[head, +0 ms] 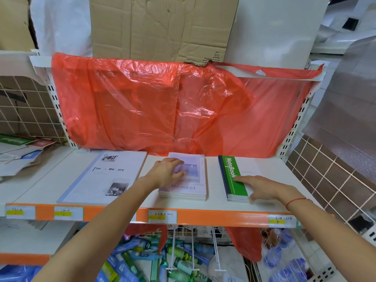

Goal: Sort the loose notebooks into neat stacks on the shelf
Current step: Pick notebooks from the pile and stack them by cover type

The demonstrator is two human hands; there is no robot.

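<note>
Three stacks of notebooks lie on the white shelf [50, 180]. A large white "Time Memory" stack [105, 176] lies at the left. In the middle is a lilac "Moment" stack [191, 188]; my left hand [166, 171] rests flat on its top cover with fingers spread. At the right sits a green-and-white "NoteBook" stack [234, 180]. My right hand [262, 189] lies on it, index finger stretched onto the green band and thumb at the stack's front edge.
A red plastic sheet [162, 110] hangs behind the shelf, with cardboard [158, 27] above. Loose booklets [18, 151] are piled on the neighbouring shelf at the left. Wire mesh [333, 180] bounds the right side. Bottles [146, 259] fill a bin below.
</note>
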